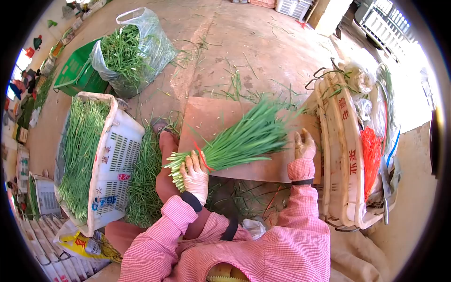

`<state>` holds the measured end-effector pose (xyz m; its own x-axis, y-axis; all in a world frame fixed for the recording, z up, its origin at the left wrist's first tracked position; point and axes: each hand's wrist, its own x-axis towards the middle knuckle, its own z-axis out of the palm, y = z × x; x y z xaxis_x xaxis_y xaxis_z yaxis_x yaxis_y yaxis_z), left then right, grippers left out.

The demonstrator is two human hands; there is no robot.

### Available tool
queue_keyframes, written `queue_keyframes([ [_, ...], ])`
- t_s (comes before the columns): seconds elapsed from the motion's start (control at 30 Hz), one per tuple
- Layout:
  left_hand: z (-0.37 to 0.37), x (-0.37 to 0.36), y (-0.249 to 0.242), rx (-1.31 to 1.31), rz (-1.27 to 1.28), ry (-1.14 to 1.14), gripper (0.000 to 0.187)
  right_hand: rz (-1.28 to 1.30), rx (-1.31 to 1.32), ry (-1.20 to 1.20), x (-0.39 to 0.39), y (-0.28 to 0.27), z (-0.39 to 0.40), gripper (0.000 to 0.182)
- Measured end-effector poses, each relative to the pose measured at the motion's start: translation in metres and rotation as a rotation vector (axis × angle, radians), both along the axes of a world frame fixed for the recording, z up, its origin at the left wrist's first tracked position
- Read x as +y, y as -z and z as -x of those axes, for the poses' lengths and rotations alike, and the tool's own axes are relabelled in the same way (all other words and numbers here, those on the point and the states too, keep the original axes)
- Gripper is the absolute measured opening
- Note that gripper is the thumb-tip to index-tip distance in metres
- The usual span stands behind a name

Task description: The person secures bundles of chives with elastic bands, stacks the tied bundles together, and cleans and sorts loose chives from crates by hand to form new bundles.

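A bundle of green chives (244, 134) lies on a brown board (206, 107), its pale cut ends to the left and its leaf tips to the right. Around the bundle near the cut ends runs a red tie (201, 152). My left hand (194, 177), in a thin glove, is closed on the bundle at this tie, fingers over the top. Just right of the leaf tips, my right hand (305, 144) is held over the board's right side, fingers apart and nothing seen in it.
At left stands a white crate (115, 155) packed with chives; loose chives (143, 188) lie beside it. Behind are a green crate (80, 70) and a plastic bag (162, 47) of greens. Stacked crates (345, 155) at right hold red ties (371, 160).
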<state>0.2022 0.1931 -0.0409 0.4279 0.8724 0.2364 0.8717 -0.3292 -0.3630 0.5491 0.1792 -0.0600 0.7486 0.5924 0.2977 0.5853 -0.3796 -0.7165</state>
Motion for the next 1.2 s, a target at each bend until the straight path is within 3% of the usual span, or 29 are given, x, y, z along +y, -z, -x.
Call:
queue_keyframes([
  [0.03, -0.001, -0.002, 0.001, -0.001, 0.0, -0.01, 0.059, 0.0, -0.001, -0.01, 0.004, -0.023, 0.012, 0.024],
  [0.1, -0.002, -0.007, 0.003, -0.038, -0.012, -0.001, 0.052, -0.147, -0.241, -0.249, 0.017, -0.095, 0.062, 0.028],
  [0.17, -0.001, -0.008, 0.003, -0.045, 0.0, 0.001, 0.053, -0.13, -0.489, -0.539, 0.037, -0.129, 0.101, 0.034],
  [0.23, -0.002, -0.007, 0.005, 0.048, 0.012, -0.042, 0.046, 0.027, -0.448, -0.658, 0.065, -0.109, 0.126, 0.042],
  [0.3, -0.002, -0.007, 0.007, -0.02, 0.013, -0.023, 0.049, 0.39, -0.447, -0.713, 0.085, -0.082, 0.145, 0.042],
  [0.4, -0.001, -0.006, 0.007, -0.082, 0.016, -0.009, 0.053, 0.416, -0.352, -0.855, 0.093, -0.057, 0.154, 0.029],
  [0.47, 0.001, -0.004, 0.005, -0.062, 0.03, -0.005, 0.057, 0.121, -0.21, -0.54, 0.098, -0.059, 0.135, 0.012],
  [0.5, 0.002, -0.002, 0.005, -0.066, 0.038, -0.006, 0.057, -0.173, 0.03, -0.349, 0.099, -0.051, 0.114, 0.01],
  [0.53, 0.004, 0.0, 0.003, -0.06, 0.061, -0.001, 0.064, -0.286, 0.232, -0.265, 0.095, -0.053, 0.087, 0.01],
  [0.57, 0.005, 0.006, 0.0, -0.055, 0.08, 0.01, 0.072, -0.316, 0.483, -0.364, 0.072, -0.088, 0.073, 0.02],
  [0.6, 0.007, 0.014, -0.005, -0.114, 0.155, 0.002, 0.093, -0.19, 0.668, -0.427, 0.043, -0.126, 0.066, 0.034],
  [0.63, 0.006, 0.023, -0.019, -0.148, 0.257, -0.018, 0.104, -0.298, 0.835, -0.84, 0.015, -0.12, 0.042, 0.045],
  [0.67, 0.008, 0.033, -0.023, -0.156, 0.312, -0.023, 0.103, -0.419, 1.152, -1.04, -0.012, -0.129, 0.046, 0.042],
  [0.73, 0.008, 0.054, -0.031, -0.142, 0.415, -0.034, 0.102, -0.552, 1.453, -1.221, -0.038, -0.133, 0.039, 0.039],
  [0.8, 0.006, 0.067, -0.033, -0.121, 0.508, -0.071, 0.103, -0.381, 0.949, -0.39, -0.048, -0.099, 0.022, 0.026],
  [0.83, 0.006, 0.067, -0.032, -0.112, 0.505, -0.056, 0.103, -0.211, 0.758, -0.287, -0.046, -0.09, 0.019, 0.015],
  [0.9, 0.007, 0.064, -0.029, -0.114, 0.469, -0.059, 0.102, -0.139, 0.629, -0.21, -0.037, -0.074, 0.028, 0.011],
  [0.97, 0.007, 0.061, -0.029, -0.108, 0.458, -0.043, 0.101, -0.055, 0.231, -0.226, -0.02, -0.049, 0.037, 0.012],
  [1.03, 0.006, 0.06, -0.03, -0.121, 0.434, -0.05, 0.101, 0.119, 0.02, -0.298, 0.003, -0.016, 0.033, 0.025],
  [1.2, 0.007, 0.063, -0.03, -0.101, 0.434, -0.043, 0.102, 0.427, 0.226, -0.347, 0.032, -0.009, 0.05, 0.038],
])
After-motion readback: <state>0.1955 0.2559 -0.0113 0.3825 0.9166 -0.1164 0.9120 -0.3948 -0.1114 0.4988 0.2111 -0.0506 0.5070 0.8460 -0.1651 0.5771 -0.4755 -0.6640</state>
